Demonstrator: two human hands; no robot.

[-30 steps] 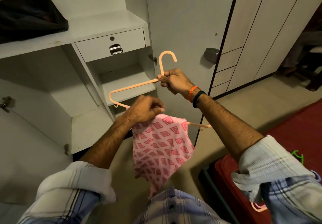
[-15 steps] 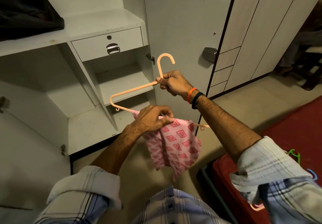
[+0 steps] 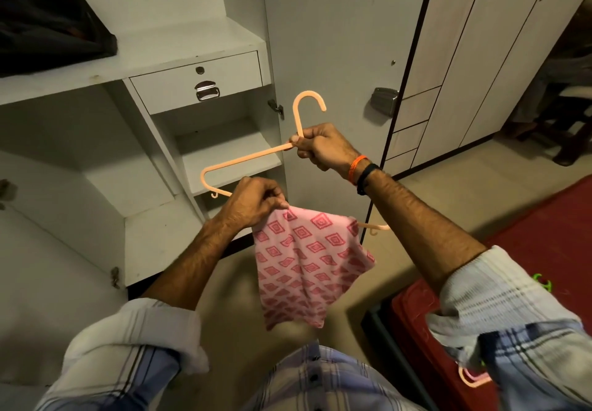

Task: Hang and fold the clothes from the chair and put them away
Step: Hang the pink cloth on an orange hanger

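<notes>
No readable text, labels, brands or numbers anywhere in view.

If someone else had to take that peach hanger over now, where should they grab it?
Probably the bare upper arm of the peach hanger, from the left. The right hand grips the neck below the hook, the left hand holds the pink cloth at the bottom bar.
</notes>
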